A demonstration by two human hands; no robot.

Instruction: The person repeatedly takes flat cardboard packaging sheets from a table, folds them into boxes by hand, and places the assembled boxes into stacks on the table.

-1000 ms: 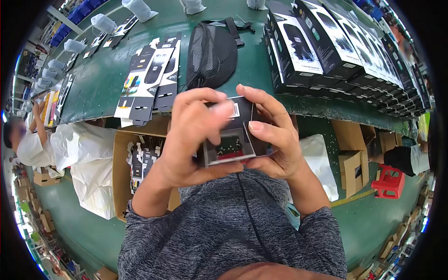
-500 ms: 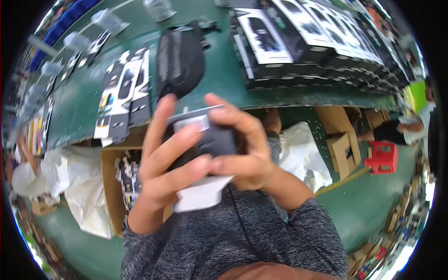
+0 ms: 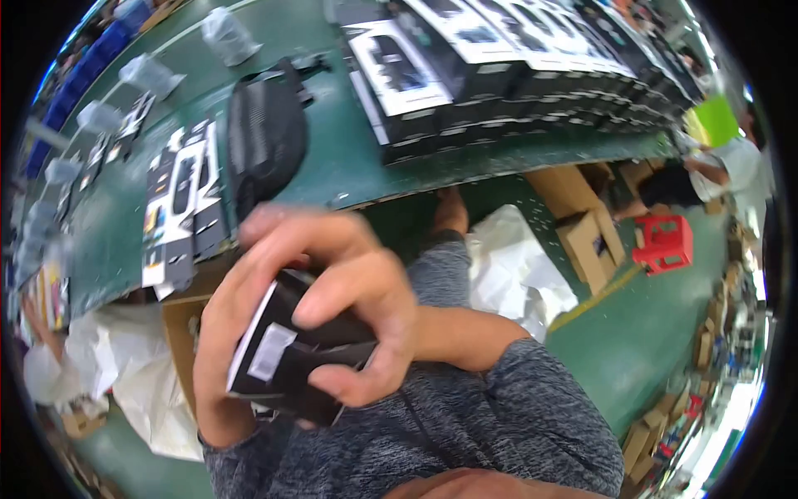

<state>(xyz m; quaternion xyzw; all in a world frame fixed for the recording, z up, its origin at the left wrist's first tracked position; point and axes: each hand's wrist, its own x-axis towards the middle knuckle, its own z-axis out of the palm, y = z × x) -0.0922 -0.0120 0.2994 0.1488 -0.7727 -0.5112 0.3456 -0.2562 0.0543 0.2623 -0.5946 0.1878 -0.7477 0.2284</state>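
Observation:
A small black carton (image 3: 320, 349) with a white barcode label is held up in front of my chest, tilted, one end turned to the camera. My right hand (image 3: 366, 287) curves over it from the right, fingertips and thumb pressing on the end panel. Along the carton's left side, my left hand (image 3: 226, 324) is wrapped round it, with most of its fingers hidden behind. On the bench beyond lie a black zipped case (image 3: 264, 137) with a strap and several flat printed carton sleeves (image 3: 179, 204).
Stacked black-and-white product boxes (image 3: 499, 83) fill the back right of the green bench (image 3: 341, 158). Clear plastic bags (image 3: 229, 37) stand at the far left. Below are white sacks (image 3: 515, 262), an open cardboard box (image 3: 586, 241) and a red stool (image 3: 662, 244). Another person (image 3: 719, 170) sits at right.
My hands and the carton have moved left and down, and the carton has turned so its labelled end shows. The white flap beneath it is out of sight. The whole view has shifted.

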